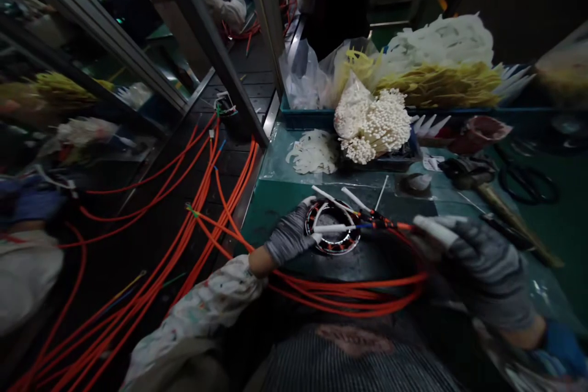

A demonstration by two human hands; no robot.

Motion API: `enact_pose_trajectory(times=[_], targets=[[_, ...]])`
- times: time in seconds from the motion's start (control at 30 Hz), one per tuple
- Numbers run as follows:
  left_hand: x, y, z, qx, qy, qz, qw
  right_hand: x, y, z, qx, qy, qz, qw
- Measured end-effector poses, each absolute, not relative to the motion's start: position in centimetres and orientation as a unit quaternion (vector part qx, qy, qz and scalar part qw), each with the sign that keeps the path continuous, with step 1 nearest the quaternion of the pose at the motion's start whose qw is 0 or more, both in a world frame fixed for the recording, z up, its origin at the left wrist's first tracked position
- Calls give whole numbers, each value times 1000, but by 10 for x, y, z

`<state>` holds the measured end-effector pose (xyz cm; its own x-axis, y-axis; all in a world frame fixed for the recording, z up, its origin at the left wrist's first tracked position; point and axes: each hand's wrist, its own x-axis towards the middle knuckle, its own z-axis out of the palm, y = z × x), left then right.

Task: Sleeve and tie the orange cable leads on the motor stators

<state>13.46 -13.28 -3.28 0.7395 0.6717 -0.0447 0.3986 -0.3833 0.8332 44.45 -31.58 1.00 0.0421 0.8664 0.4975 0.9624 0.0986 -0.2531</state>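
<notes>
Centrally, stator between gloved hands

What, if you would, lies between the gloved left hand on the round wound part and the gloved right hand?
In the head view, white tubes and orange wires span from the left hand on the wound part towards the right hand.

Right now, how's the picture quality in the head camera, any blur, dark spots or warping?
Head view: dim overall, light falling mostly on the white tube bundle and yellow strips. The right hand is smeared by motion blur; the left hand on the round stator is sharper. Wide-lens warping bends the metal frame posts, and the corners go dark and soft.
</notes>
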Motion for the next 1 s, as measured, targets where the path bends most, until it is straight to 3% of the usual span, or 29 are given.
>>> enact_pose_trajectory(times=[0.13,0.2,0.4,0.47,0.57,0.67,0.77,0.83,1.0], targets=[[127,-117,-19,811,271,140,499,435,-245,35,-695,-670,-36,257],[122,-112,-16,797,255,130,532,414,-205,42,-718,-670,43,183],[112,-119,-26,734,339,148,569,370,-137,26,-688,-713,137,25],[107,-121,-22,764,345,153,524,378,-143,17,-675,-719,167,17],[100,-114,-1,894,228,77,378,400,-176,17,-665,-724,177,42],[103,-99,25,961,92,-40,256,411,-222,30,-636,-748,112,152],[122,-87,39,964,40,-81,248,400,-252,37,-485,-839,74,235],[132,-84,39,962,16,-88,259,388,-253,35,-412,-883,95,204],[117,-84,18,978,64,-44,196,380,-213,23,-389,-912,115,63]])
